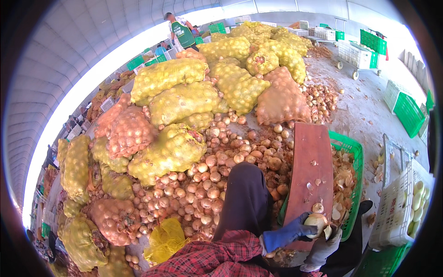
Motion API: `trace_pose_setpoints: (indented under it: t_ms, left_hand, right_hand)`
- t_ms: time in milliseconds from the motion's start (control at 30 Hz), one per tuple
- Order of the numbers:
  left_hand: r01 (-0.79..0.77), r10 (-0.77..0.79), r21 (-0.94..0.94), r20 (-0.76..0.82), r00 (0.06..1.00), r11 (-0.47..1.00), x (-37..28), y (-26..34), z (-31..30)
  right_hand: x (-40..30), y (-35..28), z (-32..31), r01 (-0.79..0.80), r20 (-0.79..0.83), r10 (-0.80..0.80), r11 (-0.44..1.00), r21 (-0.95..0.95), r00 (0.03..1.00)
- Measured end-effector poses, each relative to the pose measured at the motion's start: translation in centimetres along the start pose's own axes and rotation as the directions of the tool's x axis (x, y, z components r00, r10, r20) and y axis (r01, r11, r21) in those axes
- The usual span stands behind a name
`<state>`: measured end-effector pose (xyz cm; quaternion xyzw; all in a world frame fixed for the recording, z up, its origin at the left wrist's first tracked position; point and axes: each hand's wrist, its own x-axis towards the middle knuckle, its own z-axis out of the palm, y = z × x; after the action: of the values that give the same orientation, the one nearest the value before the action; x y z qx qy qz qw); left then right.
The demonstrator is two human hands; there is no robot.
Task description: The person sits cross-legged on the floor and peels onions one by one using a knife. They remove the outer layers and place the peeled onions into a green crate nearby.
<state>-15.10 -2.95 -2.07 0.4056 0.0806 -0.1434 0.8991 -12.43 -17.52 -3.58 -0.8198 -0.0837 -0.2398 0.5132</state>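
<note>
An onion (315, 225) with pale, partly bared flesh is gripped by my left hand (289, 231), which wears a blue glove, over the near end of a reddish wooden board (313, 166). My right hand (325, 247), in a greyish glove, is closed at the onion's right side around a knife (343, 220), of which only a thin dark part shows. A flap of skin hangs between the hands. Scraps of onion skin lie on the board, which rests across a green plastic crate (360, 162) holding many dry skins.
Loose onions (207, 187) cover the floor at left, beside yellow mesh sacks (183, 100) and orange mesh sacks (282, 97). A white crate (391, 207) of peeled onions stands at right. Farther off are a crate-laden trolley (356, 57) and a person in a green apron (183, 33).
</note>
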Motion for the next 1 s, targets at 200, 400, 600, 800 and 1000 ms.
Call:
trace_pose_setpoints:
  t_ms: [200, 400, 600, 800, 1000]
  left_hand:
    - [-0.08, 0.08, 0.013, -0.034, 0.996, 0.997, 1.5, -0.1, 0.7]
    - [-0.099, 0.108, 0.079, -0.115, 0.987, 0.992, 0.3, 1.7, -2.1]
    - [-0.075, 0.072, 0.109, 0.031, 0.997, 0.991, 0.7, 1.8, -1.2]
    - [-0.07, 0.073, 0.025, -0.153, 0.986, 0.997, 0.7, 1.7, -2.9]
    - [-0.1, 0.083, -0.059, -0.242, 0.967, 0.993, 0.9, 1.8, -2.8]
  right_hand:
    - [0.3, 1.3, 0.6, -0.158, -0.083, 0.17, 0.978, 0.137, 0.982]
    - [2.1, -1.0, 1.6, -0.406, 0.17, 0.384, 0.906, 0.12, 0.907]
    - [4.5, 1.7, 0.8, -0.47, 0.072, 0.47, 0.836, 0.284, 0.88]
    - [5.9, 2.0, -1.3, -0.24, 0.141, 0.234, 0.97, 0.028, 0.962]
    - [2.7, -1.3, -4.6, 0.265, 0.509, 0.003, 0.852, -0.452, 0.861]
